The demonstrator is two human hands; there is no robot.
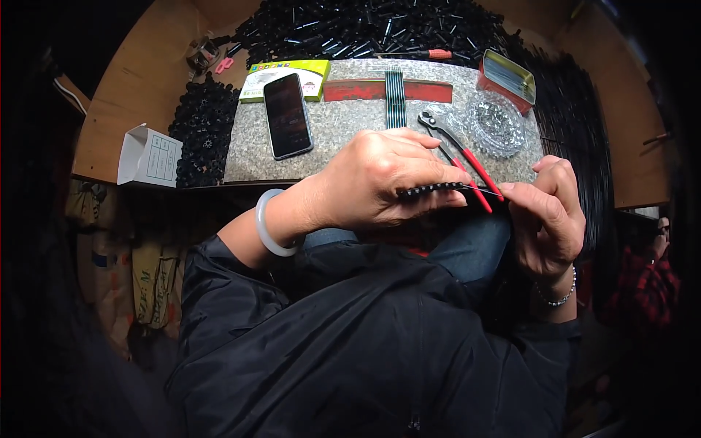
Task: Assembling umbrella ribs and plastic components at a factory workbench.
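Both hands' grip closed on black bead row (431, 190), left hand (380, 179), right hand (548, 212), red tin (507, 80) holding cards.

Mid-frame: left hand (380, 179) grips black bead strand (431, 190); right hand (548, 215) pinches its thin wire (482, 190), prob. metal. Red-handled pliers (456, 150) just above.

The desk (139, 80) is matt brown wood, topped by a speckled grey stone-like slab (343, 128). A glossy black glass phone (288, 115) lies near its left edge; metal pliers (456, 153) with shiny red plastic grips lie toward the right
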